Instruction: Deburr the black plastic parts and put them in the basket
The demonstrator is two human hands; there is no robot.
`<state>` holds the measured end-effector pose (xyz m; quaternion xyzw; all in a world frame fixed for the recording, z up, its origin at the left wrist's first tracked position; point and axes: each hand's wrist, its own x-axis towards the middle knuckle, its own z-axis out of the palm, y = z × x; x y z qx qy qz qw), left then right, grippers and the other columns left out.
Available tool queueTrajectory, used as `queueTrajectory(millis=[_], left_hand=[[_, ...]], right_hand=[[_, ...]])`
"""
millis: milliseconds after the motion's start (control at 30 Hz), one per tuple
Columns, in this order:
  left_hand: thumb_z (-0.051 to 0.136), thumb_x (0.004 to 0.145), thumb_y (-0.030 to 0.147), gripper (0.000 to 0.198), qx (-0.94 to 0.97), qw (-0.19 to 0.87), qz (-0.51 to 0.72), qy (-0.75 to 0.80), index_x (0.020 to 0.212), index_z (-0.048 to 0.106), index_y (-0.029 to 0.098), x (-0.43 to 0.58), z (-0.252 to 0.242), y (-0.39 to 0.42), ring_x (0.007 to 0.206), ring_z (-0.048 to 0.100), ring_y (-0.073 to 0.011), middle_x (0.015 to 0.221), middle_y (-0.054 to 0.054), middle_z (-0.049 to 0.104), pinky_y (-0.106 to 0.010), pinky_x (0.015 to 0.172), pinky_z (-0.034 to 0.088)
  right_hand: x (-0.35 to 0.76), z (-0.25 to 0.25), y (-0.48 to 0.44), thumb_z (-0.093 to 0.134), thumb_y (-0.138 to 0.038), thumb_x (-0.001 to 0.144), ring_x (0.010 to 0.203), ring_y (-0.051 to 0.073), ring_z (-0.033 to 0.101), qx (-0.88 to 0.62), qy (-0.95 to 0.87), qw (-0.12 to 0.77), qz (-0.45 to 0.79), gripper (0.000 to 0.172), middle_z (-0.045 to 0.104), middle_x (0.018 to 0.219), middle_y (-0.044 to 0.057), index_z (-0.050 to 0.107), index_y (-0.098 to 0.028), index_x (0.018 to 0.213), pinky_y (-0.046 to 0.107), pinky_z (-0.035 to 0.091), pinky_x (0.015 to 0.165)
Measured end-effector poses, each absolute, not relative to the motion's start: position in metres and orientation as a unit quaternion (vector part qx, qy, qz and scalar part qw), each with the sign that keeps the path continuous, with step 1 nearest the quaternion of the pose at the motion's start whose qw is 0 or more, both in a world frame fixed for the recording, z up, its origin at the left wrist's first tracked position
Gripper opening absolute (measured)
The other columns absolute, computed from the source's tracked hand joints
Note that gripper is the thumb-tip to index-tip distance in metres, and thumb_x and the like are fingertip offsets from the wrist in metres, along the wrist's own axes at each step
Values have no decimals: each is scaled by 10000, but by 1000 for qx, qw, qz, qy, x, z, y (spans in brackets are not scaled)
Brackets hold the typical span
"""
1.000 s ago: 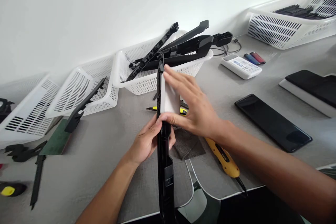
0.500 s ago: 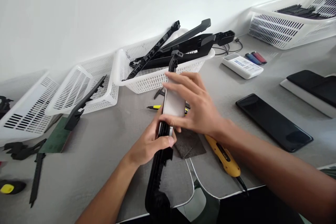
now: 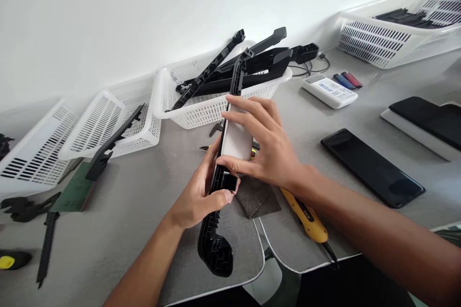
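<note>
One long black part (image 3: 217, 180) held above the grey table (image 3: 165, 168)

Part's broad end nearest the wearer. Left hand (image 3: 196, 201) gripping it below the middle, thumb across. Yellow tool (image 3: 306, 216) on the table below the right forearm; dark grey sheet (image 3: 259, 205) just beside it. Right hand (image 3: 272, 141) gripping a white block (image 3: 237, 141) between thumb and fingers, block against the part. Farther: part's narrow end in front of a white basket (image 3: 201, 114) holding black pieces (image 3: 268, 68).
</note>
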<state>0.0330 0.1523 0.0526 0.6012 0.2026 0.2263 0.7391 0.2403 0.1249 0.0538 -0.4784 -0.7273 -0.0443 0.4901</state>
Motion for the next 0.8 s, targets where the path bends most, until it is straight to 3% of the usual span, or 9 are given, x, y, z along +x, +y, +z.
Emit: queueTrajectory(millis=[133,333,467,600,700,800], left_hand=[[735,929,231,637,588,755,229,177,1500,452,227,31,48,154,694,578,-137,842,11,626,-285,646,482],[677,999,248,411,572,781,198,158,1374,514,210,35,49,155,686,621,-133,841,-16,714,-276,672,513],[637,923,176,195,506,818,218,163,1114,596,173,35,49,155,615,652,-152,761,-38,740,-267,596,520],[593,843,166,151,456,850,213,154,991,619,162,34,52,157,557,657,-165,735,-71,758,-249,519,517],[553,923,259,145,429,861,225,156,982,648,167,33,53,157,507,649,-165,721,-78,770,-232,467,505],[498,1013,386,346,427,856,231,179,857,686,142,32,50,155,456,641,-174,650,-91,749,-236,430,501]], right_hand=[[236,53,123,728,-681,932,1403,379,526,-428,-765,479,-45,663,613,1578,157,660,-217,1400,654,469,1189],[244,56,126,727,-648,953,1471,384,476,-454,-740,490,-85,607,558,1638,125,654,-260,1414,679,419,1230],[244,57,126,701,-557,977,1472,365,488,-400,-791,460,-59,527,579,1617,136,668,-218,1380,636,468,1208],[244,59,125,705,-496,978,1493,359,479,-396,-803,442,-62,478,581,1627,113,680,-227,1373,631,468,1213],[245,59,125,713,-522,971,1480,380,488,-418,-786,450,-65,487,604,1608,90,693,-248,1374,667,465,1199],[242,58,125,683,-580,988,1432,374,535,-368,-818,438,-58,516,678,1529,96,721,-207,1342,623,523,1158]])
